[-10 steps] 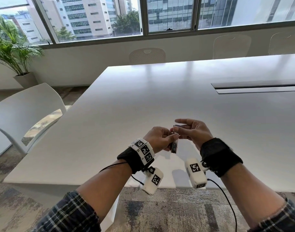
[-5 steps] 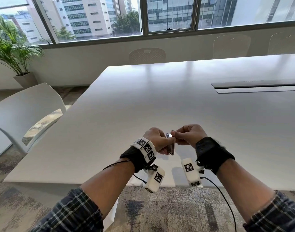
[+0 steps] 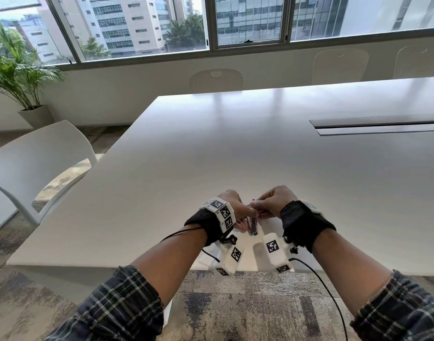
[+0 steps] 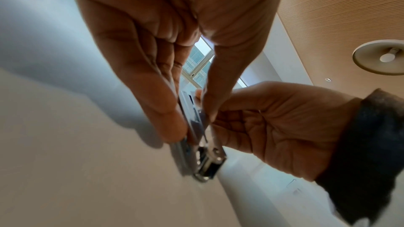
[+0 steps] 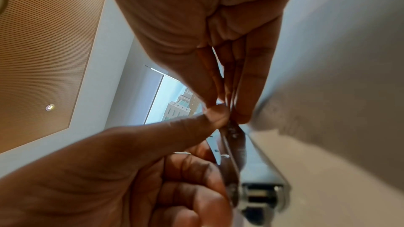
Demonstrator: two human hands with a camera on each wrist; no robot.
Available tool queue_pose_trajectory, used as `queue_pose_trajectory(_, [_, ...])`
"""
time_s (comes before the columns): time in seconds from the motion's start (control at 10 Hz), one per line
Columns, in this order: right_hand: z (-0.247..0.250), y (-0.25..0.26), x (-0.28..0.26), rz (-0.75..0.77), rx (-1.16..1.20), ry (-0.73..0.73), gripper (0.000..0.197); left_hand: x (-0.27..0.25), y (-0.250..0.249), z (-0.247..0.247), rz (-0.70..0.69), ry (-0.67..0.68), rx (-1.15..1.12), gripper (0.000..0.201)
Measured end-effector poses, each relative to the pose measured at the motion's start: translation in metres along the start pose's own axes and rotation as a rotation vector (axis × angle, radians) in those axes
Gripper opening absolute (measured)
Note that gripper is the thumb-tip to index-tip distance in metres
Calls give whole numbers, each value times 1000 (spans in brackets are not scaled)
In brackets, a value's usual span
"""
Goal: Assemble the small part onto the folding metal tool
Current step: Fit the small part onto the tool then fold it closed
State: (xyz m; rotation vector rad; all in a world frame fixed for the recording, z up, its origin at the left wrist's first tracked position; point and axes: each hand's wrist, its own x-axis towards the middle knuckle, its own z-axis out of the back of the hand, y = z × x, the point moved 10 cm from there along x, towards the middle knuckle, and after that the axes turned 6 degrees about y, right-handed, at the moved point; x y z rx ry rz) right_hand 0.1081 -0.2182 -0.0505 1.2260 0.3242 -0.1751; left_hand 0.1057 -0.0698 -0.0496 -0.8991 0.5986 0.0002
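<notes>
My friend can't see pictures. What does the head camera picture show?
Two hands meet just above the near edge of a white table: the left hand grips a small folding metal tool, and the right hand pinches at its top end. Behind stand white chairs, a potted palm and big windows.

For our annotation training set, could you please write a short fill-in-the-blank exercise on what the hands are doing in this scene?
1. The folding metal tool is held by ____ hands at once.
2. The left hand and the right hand work above the near edge of a ____ table.
3. Each wrist wears a ____ strap with a marker-covered camera block.
4. In the left corner by the window stands a potted ____.

Missing words: both; white; black; plant
</notes>
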Motion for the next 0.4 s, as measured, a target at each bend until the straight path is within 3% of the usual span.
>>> queue_pose_trajectory(0.2, [3,-3,4,-6,18,9,11,5,4,-2,32,44,-85,32])
queue_pose_trajectory(0.3, [1,-5,4,-13,-11,7,12,6,6,0,47,22,-26,42])
queue_pose_trajectory(0.4, [2,-1,4,-9,0,19,7,9,6,3,47,10,-26,39])
